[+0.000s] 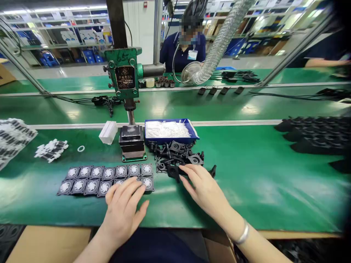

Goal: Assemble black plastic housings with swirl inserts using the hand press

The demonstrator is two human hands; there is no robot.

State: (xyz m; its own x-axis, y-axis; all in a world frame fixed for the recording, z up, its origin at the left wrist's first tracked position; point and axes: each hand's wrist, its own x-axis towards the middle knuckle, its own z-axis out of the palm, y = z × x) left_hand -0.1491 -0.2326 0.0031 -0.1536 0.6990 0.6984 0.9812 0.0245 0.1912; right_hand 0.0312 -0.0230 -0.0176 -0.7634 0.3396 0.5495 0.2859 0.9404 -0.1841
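Two rows of black square fan-like parts (92, 186) with white swirl centres lie on the green bench, left of centre. Over the near row hovers my left hand (124, 206), fingers spread and holding nothing; it hides some of the parts. My right hand (204, 188) is at the near edge of a pile of black plastic parts (175, 148). Its thumb and fingers are closed about a dark black plastic part (173, 171), partly covered by the hand. Behind the pile stands a blue tray (153, 140) with thin white pieces (167, 129).
A green hand press (123, 73) stands over a black block (132, 140). Nearby are a white block (108, 132), a white ring (80, 148) and stacked white-and-black pieces (51, 150). Black parts (315, 135) line the right. Across the bench sits a person (183, 51) beside a duct (222, 44).
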